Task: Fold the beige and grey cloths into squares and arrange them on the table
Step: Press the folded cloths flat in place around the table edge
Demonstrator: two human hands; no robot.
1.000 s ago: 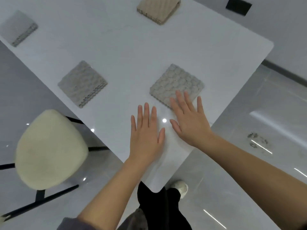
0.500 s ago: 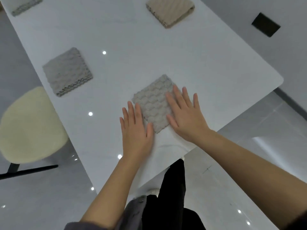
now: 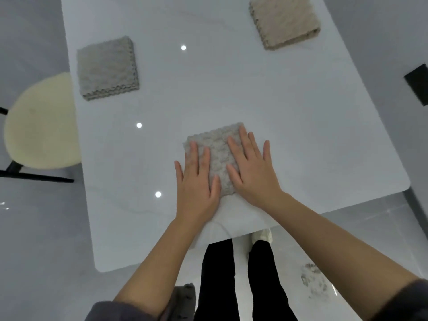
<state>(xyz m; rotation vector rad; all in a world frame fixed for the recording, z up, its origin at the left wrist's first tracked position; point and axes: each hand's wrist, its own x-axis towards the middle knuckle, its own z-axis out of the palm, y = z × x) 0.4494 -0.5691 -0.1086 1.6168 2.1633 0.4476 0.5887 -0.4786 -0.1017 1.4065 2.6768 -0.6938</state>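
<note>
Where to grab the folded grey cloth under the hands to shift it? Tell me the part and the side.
Probably the near edge of the grey cloth, pinched from the person's own side. It lies flat on the table, so only an edge offers a grip, and that edge sits closest, between the left hand and right hand, which rest flat on it.

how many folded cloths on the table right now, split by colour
grey cloths: 2, one under both hands, one at the far left
beige cloths: 1, at the far right
total: 3 folded cloths on the table
</note>
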